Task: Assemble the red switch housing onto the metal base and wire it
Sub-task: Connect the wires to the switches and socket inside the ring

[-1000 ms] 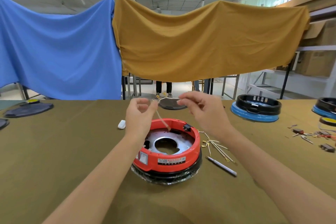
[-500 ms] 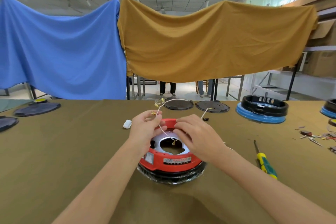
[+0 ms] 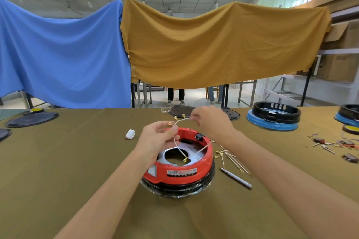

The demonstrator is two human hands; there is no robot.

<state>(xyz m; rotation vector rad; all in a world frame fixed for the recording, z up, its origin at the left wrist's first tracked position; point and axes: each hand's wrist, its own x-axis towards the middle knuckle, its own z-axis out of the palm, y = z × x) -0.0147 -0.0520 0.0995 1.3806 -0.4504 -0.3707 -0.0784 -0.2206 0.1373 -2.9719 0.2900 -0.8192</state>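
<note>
The red switch housing point(image 3: 194, 172) is a ring standing on a black plastic-wrapped base at the table's middle, with a metal plate point(image 3: 174, 158) and round hole inside it. Above its far rim both hands pinch thin white wires point(image 3: 179, 148) with brass terminals. My left hand point(image 3: 157, 139) grips the strands near one terminal. My right hand point(image 3: 211, 122) holds the other end a little higher and further back. One wire end with a ring terminal hangs down over the plate's hole. A small black socket point(image 3: 198, 137) sits on the ring's far right.
Loose wires with brass terminals point(image 3: 231, 158) and a grey pen point(image 3: 236, 177) lie right of the housing. A small white part point(image 3: 130, 134) lies to the left. Black-and-blue housings point(image 3: 274, 118) and small parts point(image 3: 334, 143) sit at the right, dark lids point(image 3: 32, 118) at the left.
My right hand rose from the housing's rim and pulled the wire end up and back. The left hand stayed put on the strands. The camera view shifted, bringing the pen and loose wires into sight.
</note>
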